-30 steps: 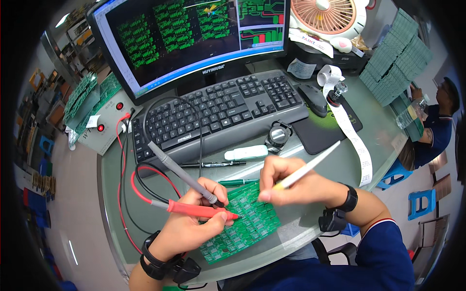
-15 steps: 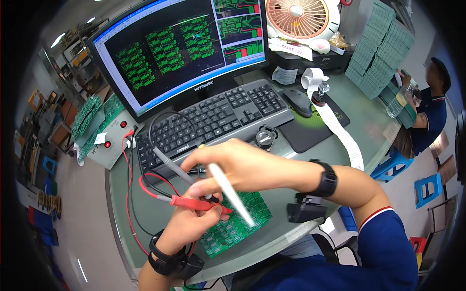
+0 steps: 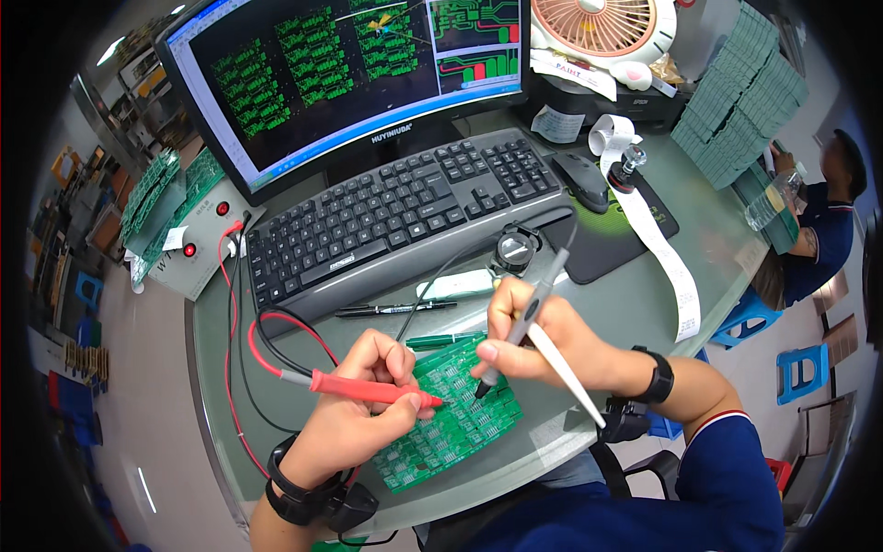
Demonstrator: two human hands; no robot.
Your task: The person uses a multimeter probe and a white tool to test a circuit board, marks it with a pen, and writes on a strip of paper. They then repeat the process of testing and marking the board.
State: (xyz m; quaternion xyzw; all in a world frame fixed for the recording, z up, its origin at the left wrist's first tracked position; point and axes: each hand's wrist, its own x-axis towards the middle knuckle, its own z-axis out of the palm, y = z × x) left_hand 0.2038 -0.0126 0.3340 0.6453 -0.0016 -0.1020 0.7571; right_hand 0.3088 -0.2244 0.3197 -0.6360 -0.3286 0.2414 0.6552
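My left hand (image 3: 345, 428) is closed around a red test probe (image 3: 363, 389), its tip at the middle of a green circuit board (image 3: 441, 448). A grey test probe (image 3: 535, 311) with a black tip slants down from my right hand (image 3: 575, 345), which pinches it just right of the red tip. Whether either tip actually touches the board I cannot tell. Also in my right hand is a slim white stick (image 3: 568, 382), pointing down and to the right. The board, covered in repeated small circuits, lies near the table's front edge; my left hand hides part of it.
Beyond the board lie a black pen (image 3: 395, 310), a green pen (image 3: 444, 341) and a round black magnifier (image 3: 517, 250). A keyboard (image 3: 395, 207), monitor (image 3: 303, 101) and mouse (image 3: 581, 181) stand behind. Red and black leads run from a grey box (image 3: 207, 244). Someone (image 3: 823, 221) sits at right.
My right hand has moved right, off my left hand, and the grey probe's tip now points down at the board. The white stick has swung rightward. My left hand keeps the red probe in place.
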